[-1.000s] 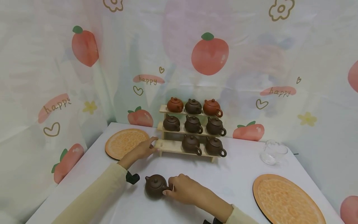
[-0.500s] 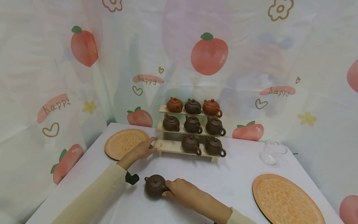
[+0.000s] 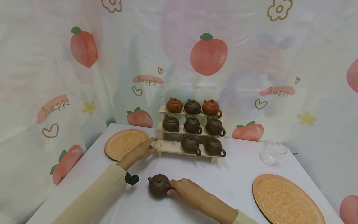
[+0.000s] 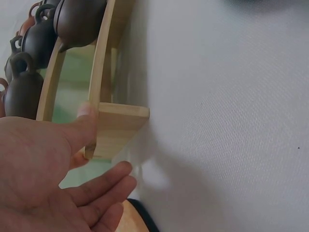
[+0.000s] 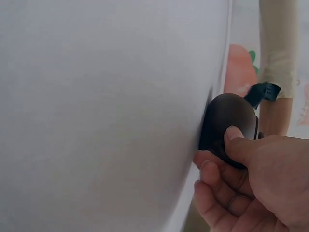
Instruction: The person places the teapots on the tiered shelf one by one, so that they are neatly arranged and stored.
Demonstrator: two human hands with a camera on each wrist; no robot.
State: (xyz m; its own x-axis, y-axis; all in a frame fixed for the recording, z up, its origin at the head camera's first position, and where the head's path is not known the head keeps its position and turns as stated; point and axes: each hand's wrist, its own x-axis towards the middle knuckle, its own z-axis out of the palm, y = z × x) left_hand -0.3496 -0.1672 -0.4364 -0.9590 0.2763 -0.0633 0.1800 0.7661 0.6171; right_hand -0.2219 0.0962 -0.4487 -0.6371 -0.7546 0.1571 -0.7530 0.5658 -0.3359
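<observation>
A dark brown teapot (image 3: pixel 158 186) is upright at the front of the table, spout pointing left. Its handle is pinched between the thumb and fingers of my right hand (image 3: pixel 190 192); the right wrist view shows the thumb lying against the teapot's dark side (image 5: pixel 231 116). My left hand (image 3: pixel 142 150) grips the left end of the lowest board of a three-step wooden stand (image 3: pixel 171 146), thumb on one face in the left wrist view. Two brown teapots, one of them this teapot (image 3: pixel 190 144), stand on that board, right of its bare left part.
Brown and red-brown teapots, including a red-brown teapot (image 3: pixel 211 107), fill the upper two steps. An orange round mat (image 3: pixel 126 143) lies behind the left forearm, another orange mat (image 3: pixel 285 199) at front right. A clear glass cup (image 3: pixel 273 152) stands at back right.
My right hand has closed in on the teapot's handle, and both have shifted slightly right in the last half second. The left hand keeps its hold on the stand.
</observation>
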